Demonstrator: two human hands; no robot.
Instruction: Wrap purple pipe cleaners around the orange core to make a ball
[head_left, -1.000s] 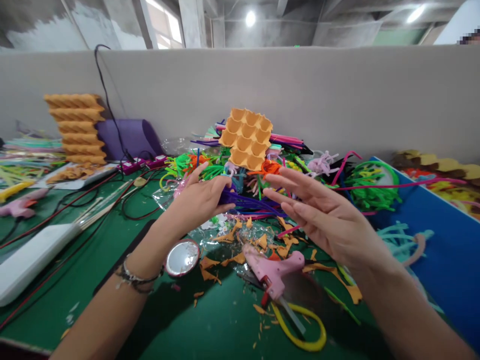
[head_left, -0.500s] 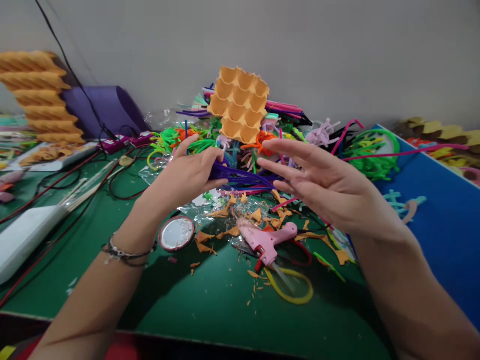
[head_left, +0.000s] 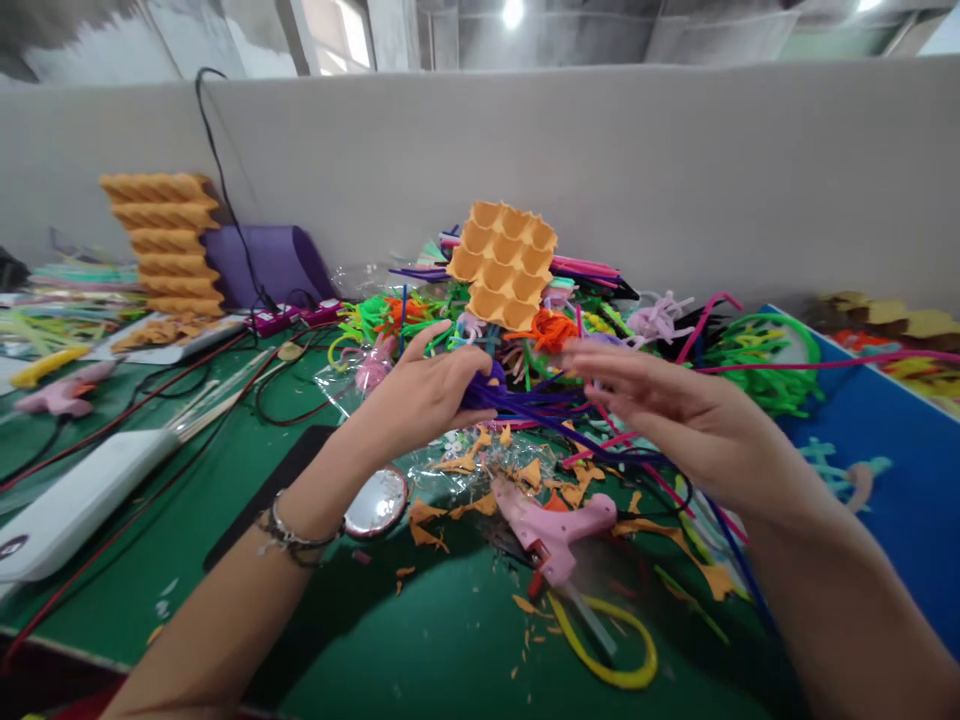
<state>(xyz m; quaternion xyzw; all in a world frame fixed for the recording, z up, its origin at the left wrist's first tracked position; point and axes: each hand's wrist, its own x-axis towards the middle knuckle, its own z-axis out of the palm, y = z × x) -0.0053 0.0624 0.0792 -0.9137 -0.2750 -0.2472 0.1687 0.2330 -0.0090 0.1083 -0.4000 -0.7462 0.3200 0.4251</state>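
My left hand (head_left: 424, 395) is closed on one end of a bunch of dark purple pipe cleaners (head_left: 540, 410), which runs to the right and down past my right forearm. My right hand (head_left: 675, 415) hovers over the bunch with its fingers stretched out and slightly blurred, touching or close above the strands. Both hands are held over a heap of coloured pipe cleaners (head_left: 600, 330). An orange foam honeycomb piece (head_left: 504, 265) stands on top of that heap.
A pink glue gun (head_left: 555, 530) lies on the green table (head_left: 420, 650) among orange scraps, with a yellow loop (head_left: 611, 650) and a round mirror (head_left: 377, 503) nearby. A stack of orange foam (head_left: 161, 245), cables and a blue board (head_left: 885, 450) flank the heap. A grey partition stands behind.
My right hand has dropped and slid right along the purple strands, which now trail down past my forearm. The camera tilted up. My left hand keeps its grip.
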